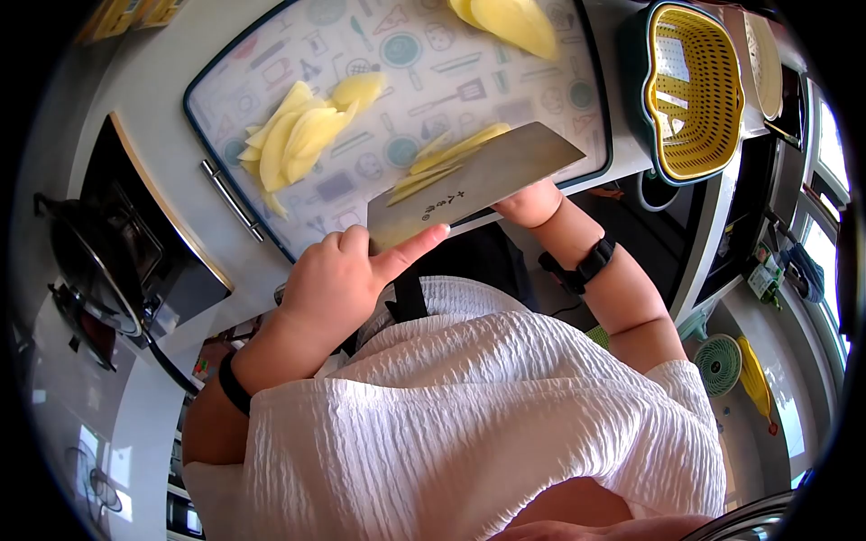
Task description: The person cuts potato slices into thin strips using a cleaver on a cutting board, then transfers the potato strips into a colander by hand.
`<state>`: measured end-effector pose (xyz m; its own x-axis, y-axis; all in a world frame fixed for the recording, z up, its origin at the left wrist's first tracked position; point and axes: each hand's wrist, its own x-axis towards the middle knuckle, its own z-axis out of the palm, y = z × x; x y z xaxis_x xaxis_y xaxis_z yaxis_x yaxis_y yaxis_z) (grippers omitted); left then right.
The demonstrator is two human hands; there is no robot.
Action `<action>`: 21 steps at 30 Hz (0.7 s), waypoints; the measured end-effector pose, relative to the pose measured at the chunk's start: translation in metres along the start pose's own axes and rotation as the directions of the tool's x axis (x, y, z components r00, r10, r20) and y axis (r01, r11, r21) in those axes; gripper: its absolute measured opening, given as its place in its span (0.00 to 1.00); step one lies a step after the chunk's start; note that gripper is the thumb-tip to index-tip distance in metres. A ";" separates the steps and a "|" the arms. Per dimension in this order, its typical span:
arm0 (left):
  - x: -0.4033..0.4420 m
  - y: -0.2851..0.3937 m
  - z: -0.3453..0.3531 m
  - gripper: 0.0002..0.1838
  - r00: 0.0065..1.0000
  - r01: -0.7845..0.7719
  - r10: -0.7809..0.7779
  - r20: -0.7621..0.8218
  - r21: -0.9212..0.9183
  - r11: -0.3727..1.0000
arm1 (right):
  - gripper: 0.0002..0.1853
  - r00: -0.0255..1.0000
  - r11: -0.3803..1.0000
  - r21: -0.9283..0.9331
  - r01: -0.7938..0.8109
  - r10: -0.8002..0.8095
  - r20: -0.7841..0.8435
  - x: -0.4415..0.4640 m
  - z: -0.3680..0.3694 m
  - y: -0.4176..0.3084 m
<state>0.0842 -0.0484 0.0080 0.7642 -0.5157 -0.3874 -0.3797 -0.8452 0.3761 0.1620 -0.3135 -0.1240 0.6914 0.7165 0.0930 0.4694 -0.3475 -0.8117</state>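
My left hand (338,270) is closed round the handle end of a wide cleaver (478,180), one finger stretched along the blade. The blade lies tilted over the near edge of a patterned cutting board (379,99). Pale yellow strips (460,149) show beside the blade's far edge, partly covered by it. My right hand (532,203) is at the blade's near side, towards its far end; its fingers are hidden. Thin yellow slices (302,135) lie piled on the board's left part. Larger yellow slices (514,25) rest at its top.
Right of the board stands a yellow basket (735,99) in a dark outer bowl. A dark pan (95,261) is at the far left, its handle pointing towards me. A green round strainer (719,364) and a yellow object (756,379) are at the lower right.
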 end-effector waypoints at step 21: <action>0.010 0.002 0.002 0.38 0.999 0.002 -0.001 0.039 -0.006 1.000 | 0.21 0.998 0.998 -0.048 0.047 -0.049 -0.026 -0.003 -0.003 0.000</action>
<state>0.0901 -0.0560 0.0028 0.7440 -0.5196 -0.4201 -0.3756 -0.8452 0.3803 0.1619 -0.3171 -0.1223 0.6818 0.7166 0.1474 0.5274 -0.3417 -0.7779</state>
